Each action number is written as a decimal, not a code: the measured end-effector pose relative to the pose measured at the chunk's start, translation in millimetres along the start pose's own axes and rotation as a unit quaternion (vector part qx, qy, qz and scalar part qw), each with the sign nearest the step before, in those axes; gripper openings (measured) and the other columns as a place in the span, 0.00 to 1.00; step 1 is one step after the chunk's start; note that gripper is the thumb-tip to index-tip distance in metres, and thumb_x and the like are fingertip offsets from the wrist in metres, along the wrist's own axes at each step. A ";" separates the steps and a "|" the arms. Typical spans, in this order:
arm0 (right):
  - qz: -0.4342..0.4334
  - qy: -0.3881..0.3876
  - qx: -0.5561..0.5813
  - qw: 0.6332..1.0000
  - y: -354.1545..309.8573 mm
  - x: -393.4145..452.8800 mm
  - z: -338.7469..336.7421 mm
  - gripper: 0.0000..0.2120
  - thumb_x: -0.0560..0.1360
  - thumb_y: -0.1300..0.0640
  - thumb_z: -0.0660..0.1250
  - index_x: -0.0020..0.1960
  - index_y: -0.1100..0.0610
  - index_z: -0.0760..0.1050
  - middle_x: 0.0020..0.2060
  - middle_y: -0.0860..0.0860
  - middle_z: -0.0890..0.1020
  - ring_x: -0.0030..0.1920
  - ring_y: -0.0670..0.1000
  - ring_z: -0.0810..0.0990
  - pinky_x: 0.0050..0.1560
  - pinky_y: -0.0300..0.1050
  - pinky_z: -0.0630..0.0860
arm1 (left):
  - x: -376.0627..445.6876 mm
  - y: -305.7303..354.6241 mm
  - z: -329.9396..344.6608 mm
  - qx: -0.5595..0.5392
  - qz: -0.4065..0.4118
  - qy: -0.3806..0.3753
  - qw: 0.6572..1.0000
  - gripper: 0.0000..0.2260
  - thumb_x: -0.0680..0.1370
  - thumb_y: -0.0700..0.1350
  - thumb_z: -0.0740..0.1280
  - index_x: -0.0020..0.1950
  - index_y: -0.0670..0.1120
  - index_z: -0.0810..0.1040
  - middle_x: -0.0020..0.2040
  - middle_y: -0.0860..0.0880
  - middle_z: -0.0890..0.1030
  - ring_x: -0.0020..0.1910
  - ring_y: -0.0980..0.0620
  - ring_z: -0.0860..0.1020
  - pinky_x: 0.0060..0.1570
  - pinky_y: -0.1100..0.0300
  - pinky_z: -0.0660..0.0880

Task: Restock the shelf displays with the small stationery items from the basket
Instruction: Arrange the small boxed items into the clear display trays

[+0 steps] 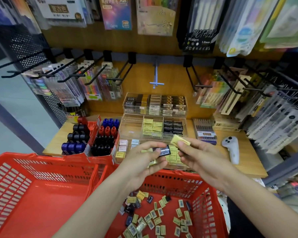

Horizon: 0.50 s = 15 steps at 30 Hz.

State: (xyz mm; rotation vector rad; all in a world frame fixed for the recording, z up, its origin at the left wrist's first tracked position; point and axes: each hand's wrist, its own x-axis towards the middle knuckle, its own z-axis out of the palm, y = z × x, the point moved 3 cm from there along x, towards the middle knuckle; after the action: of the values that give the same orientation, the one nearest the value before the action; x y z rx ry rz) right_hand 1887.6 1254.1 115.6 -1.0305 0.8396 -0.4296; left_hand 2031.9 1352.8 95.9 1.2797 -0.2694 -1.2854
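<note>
L hand [145, 158]: curled round black pack [163, 150] + more small packs
R hand [195, 154]: pinches yellow pack [180, 140]
Basket [212, 194]: loose packs inside, below hands

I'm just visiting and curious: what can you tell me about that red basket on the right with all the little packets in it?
The red basket is plastic by the look of it, with slotted walls and a solid floor. It stands upright below the wooden shelf edge, right beside a second red basket on its left. Scattered loose across its floor lie many small yellow and black packets, some showing barcodes. Both forearms reach over it; neither hand touches it.
</note>
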 end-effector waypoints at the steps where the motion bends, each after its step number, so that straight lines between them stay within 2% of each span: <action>1: -0.018 0.001 -0.028 0.999 0.9 -1.4 1.2 0.18 0.65 0.53 0.76 0.55 0.53 0.84 0.46 0.53 0.83 0.41 0.47 0.80 0.42 0.37 0.79 | 1.0 -1.7 1.9 0.000 -0.002 0.002 1.000 0.08 0.79 0.35 0.68 0.48 0.43 0.86 0.54 0.41 0.82 0.42 0.50 0.84 0.44 0.58 0.82; 3: -0.053 0.013 -0.090 0.994 0.8 -3.3 3.7 0.17 0.65 0.50 0.76 0.54 0.49 0.84 0.52 0.50 0.83 0.38 0.47 0.81 0.40 0.38 0.79 | 2.8 -3.3 7.4 -0.023 -0.004 -0.011 1.000 0.07 0.79 0.36 0.68 0.48 0.42 0.87 0.56 0.40 0.82 0.43 0.50 0.84 0.46 0.56 0.82; 5: -0.082 0.030 -0.126 0.988 -1.6 -4.3 5.8 0.14 0.67 0.51 0.76 0.53 0.48 0.83 0.55 0.47 0.82 0.35 0.47 0.82 0.40 0.39 0.79 | 4.3 -2.8 12.3 -0.036 0.003 -0.031 0.999 0.06 0.78 0.44 0.71 0.49 0.44 0.87 0.59 0.44 0.81 0.46 0.52 0.84 0.49 0.57 0.81; 7: -0.096 0.043 -0.139 0.985 -4.2 -4.4 6.8 0.13 0.69 0.53 0.76 0.53 0.49 0.82 0.56 0.46 0.81 0.35 0.47 0.83 0.43 0.42 0.81 | 6.1 -1.6 14.1 -0.025 0.015 -0.042 0.999 0.13 0.75 0.54 0.73 0.49 0.46 0.87 0.59 0.51 0.80 0.47 0.54 0.85 0.49 0.57 0.81; 9: -0.103 0.050 -0.162 0.980 -5.8 -4.3 6.6 0.12 0.70 0.53 0.76 0.53 0.48 0.82 0.56 0.44 0.81 0.36 0.47 0.84 0.45 0.43 0.80 | 8.8 -1.9 13.9 0.025 0.037 -0.052 0.998 0.18 0.68 0.59 0.76 0.49 0.46 0.87 0.54 0.51 0.82 0.42 0.56 0.83 0.50 0.59 0.81; 12: -0.081 0.021 -0.185 0.979 -3.1 1.2 6.2 0.13 0.70 0.56 0.77 0.53 0.45 0.83 0.55 0.41 0.81 0.45 0.43 0.85 0.49 0.41 0.78 | 14.3 -5.4 11.5 0.045 0.047 -0.038 0.997 0.18 0.66 0.55 0.78 0.48 0.44 0.85 0.45 0.45 0.82 0.39 0.55 0.81 0.47 0.61 0.80; 15: -0.017 -0.023 -0.073 0.997 2.9 13.9 -0.4 0.16 0.72 0.66 0.73 0.56 0.51 0.83 0.51 0.52 0.85 0.51 0.49 0.85 0.53 0.42 0.81 | 24.4 -5.3 2.8 -0.018 0.035 0.007 0.999 0.12 0.68 0.50 0.76 0.44 0.42 0.85 0.43 0.45 0.82 0.36 0.56 0.81 0.44 0.62 0.80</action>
State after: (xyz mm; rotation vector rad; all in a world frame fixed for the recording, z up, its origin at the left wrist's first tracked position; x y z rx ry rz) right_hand 1895.8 1246.0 107.3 -1.1862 0.8229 -0.3770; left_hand 2035.5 1332.8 81.1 1.2395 -0.2773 -1.2160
